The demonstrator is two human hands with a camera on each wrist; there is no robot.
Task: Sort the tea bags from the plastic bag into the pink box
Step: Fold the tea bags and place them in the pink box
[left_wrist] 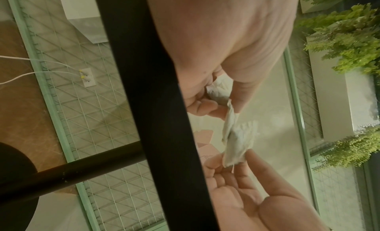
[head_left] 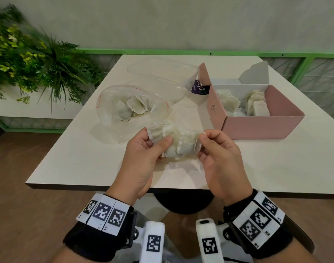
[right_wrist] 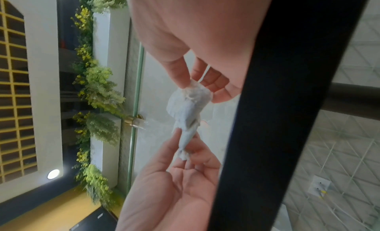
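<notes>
Both hands hold one clump of pale tea bags (head_left: 178, 144) just above the white table (head_left: 82, 160), near its front edge. My left hand (head_left: 156, 139) grips the clump's left end, and my right hand (head_left: 201, 141) pinches its right end between thumb and fingertips. The left wrist view shows the tea bags (left_wrist: 238, 141) stretched between the two hands, as does the right wrist view of the clump (right_wrist: 190, 104). Behind the hands lies the clear zip plastic bag (head_left: 113, 103), holding several more tea bags. The open pink box (head_left: 257, 126) at the right holds several tea bags.
A second clear plastic bag (head_left: 162, 73) with a purple label lies at the back, touching the pink box's left flap. A green railing and leafy plants (head_left: 29, 59) stand beyond the table's far and left sides. Brown floor lies below the front edge.
</notes>
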